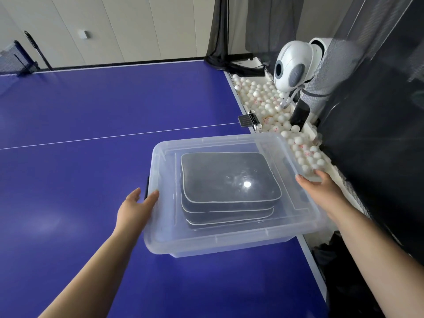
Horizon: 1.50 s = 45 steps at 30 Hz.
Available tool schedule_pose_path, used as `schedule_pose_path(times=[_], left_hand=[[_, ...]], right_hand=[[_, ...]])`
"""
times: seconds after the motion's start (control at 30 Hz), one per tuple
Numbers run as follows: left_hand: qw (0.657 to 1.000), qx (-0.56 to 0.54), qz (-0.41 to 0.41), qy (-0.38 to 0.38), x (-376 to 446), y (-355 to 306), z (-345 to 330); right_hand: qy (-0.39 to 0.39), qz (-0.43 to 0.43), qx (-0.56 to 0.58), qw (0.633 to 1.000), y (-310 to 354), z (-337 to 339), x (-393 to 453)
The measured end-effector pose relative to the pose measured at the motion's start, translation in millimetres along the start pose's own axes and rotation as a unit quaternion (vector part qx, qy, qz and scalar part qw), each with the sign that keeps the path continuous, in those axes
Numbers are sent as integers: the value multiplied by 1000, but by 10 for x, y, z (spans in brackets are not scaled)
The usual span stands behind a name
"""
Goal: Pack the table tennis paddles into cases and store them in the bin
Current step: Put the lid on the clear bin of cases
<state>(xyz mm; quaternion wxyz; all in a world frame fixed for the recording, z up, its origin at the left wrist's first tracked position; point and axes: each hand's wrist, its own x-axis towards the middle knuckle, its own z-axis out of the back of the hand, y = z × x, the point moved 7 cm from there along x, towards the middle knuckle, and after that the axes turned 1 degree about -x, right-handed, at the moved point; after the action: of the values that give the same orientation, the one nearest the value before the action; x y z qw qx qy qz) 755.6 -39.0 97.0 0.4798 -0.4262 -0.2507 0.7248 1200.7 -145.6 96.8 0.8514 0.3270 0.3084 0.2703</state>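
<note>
A clear plastic bin (206, 241) sits on the near right part of the blue table (75, 180), with a clear lid lying on top of it. Through the lid I see three grey zipped paddle cases (229, 175) stacked flat inside. My left hand (135, 210) touches the bin's left rim with relaxed fingers, next to a black latch (146, 187). My right hand (321, 187) rests with straight fingers on the bin's right rim. No loose paddle is in view.
Past the table's right edge, a white tray holds several white balls (263, 97), and a white ball-feeding machine (293, 65) stands in it. Dark netting (378, 134) hangs on the right. The table net (13, 58) is at the far left.
</note>
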Motion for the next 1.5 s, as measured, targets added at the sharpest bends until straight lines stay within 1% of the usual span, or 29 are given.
schedule_pose_path(times=[0.1, 0.17, 0.23, 0.33, 0.4, 0.53, 0.63, 0.93, 1.23, 1.37, 1.5], left_hand=[[998, -19, 37, 49, 86, 78, -71], [995, -54, 51, 67, 88, 99, -99], [996, -60, 43, 49, 97, 89, -78], [1000, -21, -5, -22, 70, -20, 16], [998, 10, -40, -56, 26, -129, 39], [990, 64, -77, -99, 15, -177, -27], [986, 78, -88, -121, -26, -198, -71], [979, 95, -103, -148, -35, -204, -95], [964, 126, -156, -176, -58, -265, -107], [967, 122, -150, -166, -71, -265, -144], [968, 141, -140, -153, -64, -227, -189]], right_hand=[[12, -13, -2, 1000, -35, -76, 75], [20, -24, -1, 1000, -50, -103, 98], [25, -25, -3, 999, -53, -105, 122], [4, -8, -11, 1000, 6, -56, 138], [-13, 13, -14, 1000, 81, -34, 132], [-27, 44, -2, 999, 129, -44, 121], [-40, 53, -2, 998, 69, -56, 152], [-61, 84, -12, 995, 46, -62, 211], [-71, 124, -18, 990, 150, -48, 149], [-75, 119, -25, 990, 131, -37, 155], [-83, 118, -28, 989, 126, -25, 147]])
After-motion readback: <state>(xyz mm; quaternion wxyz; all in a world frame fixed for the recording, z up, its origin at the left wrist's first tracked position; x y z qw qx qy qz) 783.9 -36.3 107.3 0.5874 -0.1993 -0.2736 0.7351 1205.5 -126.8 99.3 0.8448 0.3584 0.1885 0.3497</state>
